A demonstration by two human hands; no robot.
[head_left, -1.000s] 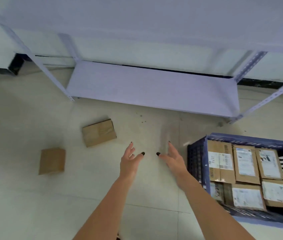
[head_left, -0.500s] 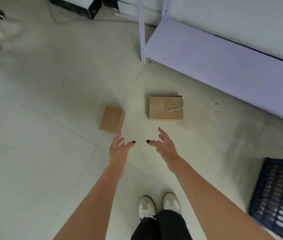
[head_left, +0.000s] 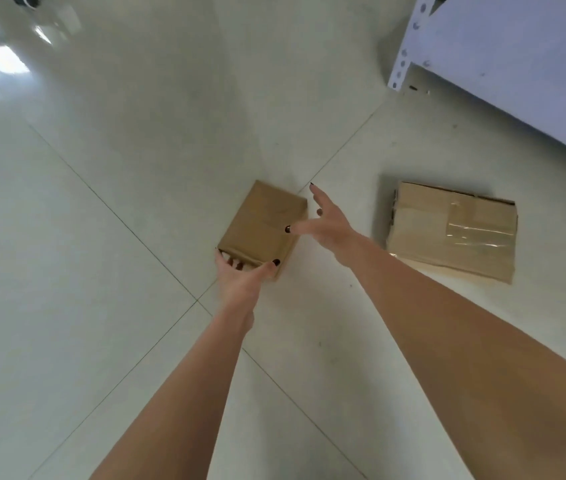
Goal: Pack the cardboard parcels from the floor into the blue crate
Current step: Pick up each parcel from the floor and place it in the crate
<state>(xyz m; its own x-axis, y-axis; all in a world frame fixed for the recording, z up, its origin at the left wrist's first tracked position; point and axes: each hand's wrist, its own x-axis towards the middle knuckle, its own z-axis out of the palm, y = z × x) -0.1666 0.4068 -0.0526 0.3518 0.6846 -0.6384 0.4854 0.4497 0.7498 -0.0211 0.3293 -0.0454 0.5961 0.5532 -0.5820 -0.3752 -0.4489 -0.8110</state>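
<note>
Pickup of the small brown cardboard parcel [head_left: 261, 226] from the pale tiled floor [head_left: 101, 271].
Left hand [head_left: 241, 277] grips its near edge, fingers tucked under; right hand [head_left: 330, 227] hovers spread wide over the far side and should clamp there before lifting level. The larger taped cardboard parcel [head_left: 454, 230] waits nearby, by the white metal shelf [head_left: 517, 64].

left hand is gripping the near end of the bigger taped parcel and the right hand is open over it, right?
Not quite. The head view shows the left hand gripping the near end of the smaller plain parcel, the right hand open over it. The bigger taped parcel lies untouched.
</note>
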